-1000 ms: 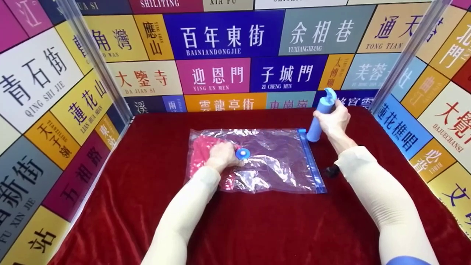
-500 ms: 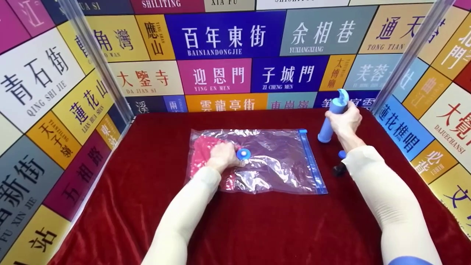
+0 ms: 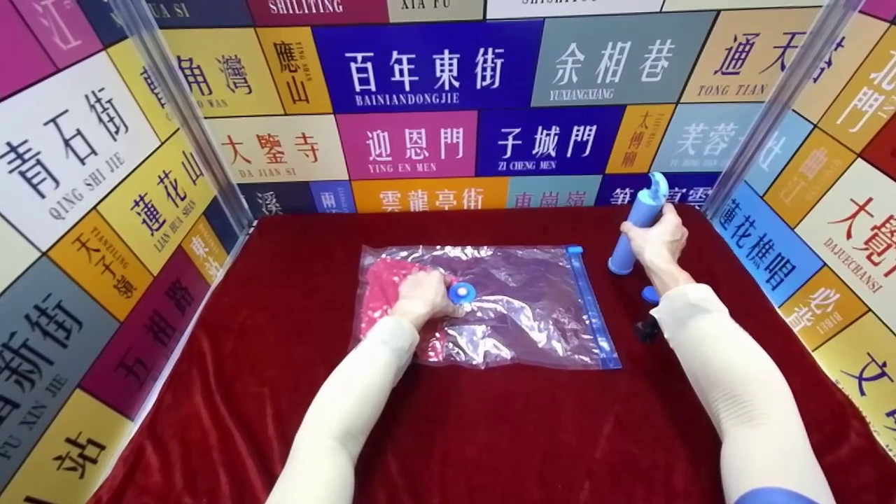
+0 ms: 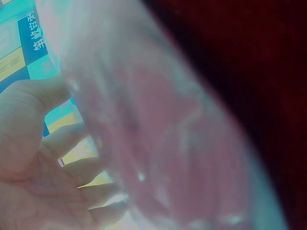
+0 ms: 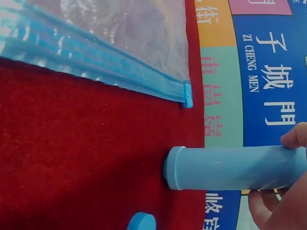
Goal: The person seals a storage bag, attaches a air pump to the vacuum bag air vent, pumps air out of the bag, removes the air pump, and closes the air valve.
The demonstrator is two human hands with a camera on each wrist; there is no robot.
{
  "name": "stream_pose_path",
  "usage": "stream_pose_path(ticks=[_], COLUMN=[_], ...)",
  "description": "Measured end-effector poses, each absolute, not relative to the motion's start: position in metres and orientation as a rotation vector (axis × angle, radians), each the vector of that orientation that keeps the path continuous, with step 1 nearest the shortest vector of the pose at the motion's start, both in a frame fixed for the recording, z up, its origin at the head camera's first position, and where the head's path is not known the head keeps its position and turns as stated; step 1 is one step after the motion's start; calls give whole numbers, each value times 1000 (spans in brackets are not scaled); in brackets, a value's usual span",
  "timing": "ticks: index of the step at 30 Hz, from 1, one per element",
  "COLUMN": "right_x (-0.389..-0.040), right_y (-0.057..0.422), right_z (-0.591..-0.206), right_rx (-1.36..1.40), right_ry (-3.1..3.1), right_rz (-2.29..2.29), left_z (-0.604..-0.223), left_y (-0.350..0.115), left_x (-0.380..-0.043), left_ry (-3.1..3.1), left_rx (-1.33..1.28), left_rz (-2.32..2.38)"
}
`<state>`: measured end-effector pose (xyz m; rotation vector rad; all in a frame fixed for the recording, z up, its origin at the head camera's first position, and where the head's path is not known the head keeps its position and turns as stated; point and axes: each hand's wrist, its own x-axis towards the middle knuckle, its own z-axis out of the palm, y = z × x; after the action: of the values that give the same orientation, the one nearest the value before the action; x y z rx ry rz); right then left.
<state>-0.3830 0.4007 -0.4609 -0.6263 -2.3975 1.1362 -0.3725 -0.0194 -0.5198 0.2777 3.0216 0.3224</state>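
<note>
A clear vacuum storage bag (image 3: 518, 308) lies flat on the red cloth, with a pink item (image 3: 381, 287) inside its left end. My left hand (image 3: 423, 294) grips the bag beside the round blue valve (image 3: 462, 292); the left wrist view shows thumb and fingers against the plastic (image 4: 158, 143), fingertips partly hidden. Right of the bag, my right hand (image 3: 658, 238) holds a blue hand pump (image 3: 625, 245) near its handle end, tilted, bottom end low over the cloth. In the right wrist view the pump (image 5: 225, 167) points toward the cloth.
A blue zip strip (image 3: 595, 308) with a slider (image 3: 574, 250) runs down the bag's right edge. A small blue cap (image 3: 649, 294) and a black object (image 3: 647, 329) lie by the right sleeve. Sign-printed walls (image 3: 427, 66) surround the red cloth (image 3: 490, 434).
My right hand has moved the pump to the right, away from the bag's zip edge, then slightly down. The blue cap has come into sight. My left hand stays on the bag.
</note>
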Motion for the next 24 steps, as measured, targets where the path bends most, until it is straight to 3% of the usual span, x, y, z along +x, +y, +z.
stream_pose_path(ticks=[24], right_x=[-369], right_y=[422], right_z=[-478], right_rx=[-533], right_ry=[-2625], right_rz=[1003], left_z=[-519], left_y=[-20], left_x=[-371], left_ry=[2999], left_rx=[293], left_rz=[358])
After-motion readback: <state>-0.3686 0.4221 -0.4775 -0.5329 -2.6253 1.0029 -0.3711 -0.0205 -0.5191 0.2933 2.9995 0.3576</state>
